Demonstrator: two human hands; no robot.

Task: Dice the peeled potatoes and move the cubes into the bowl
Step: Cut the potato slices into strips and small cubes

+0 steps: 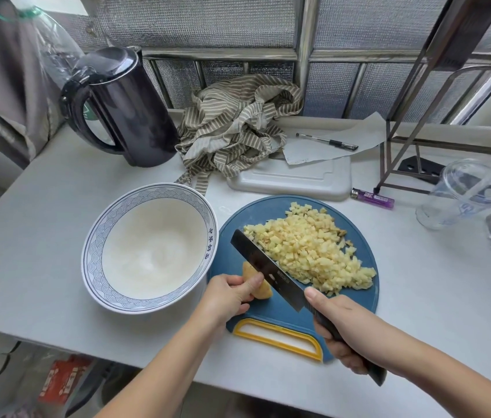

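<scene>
A round blue cutting board (364, 257) with a yellow handle lies on the white table. A big pile of diced potato cubes (313, 248) covers its right half. At the board's left edge my left hand (232, 292) holds a piece of peeled potato (260, 289). My right hand (337, 324) grips the handle of a dark cleaver (268, 270), thumb on the blade, its blade lying between the potato piece and the pile. A white bowl (147, 248) with a blue patterned rim stands left of the board and holds no cubes.
A black kettle (120, 107) stands at the back left, a striped cloth (235, 128) beside it. Behind the board lie a white tray (292, 179), paper with a pen (327, 141) and a purple lighter (372, 198). A clear plastic cup (461, 194) stands right.
</scene>
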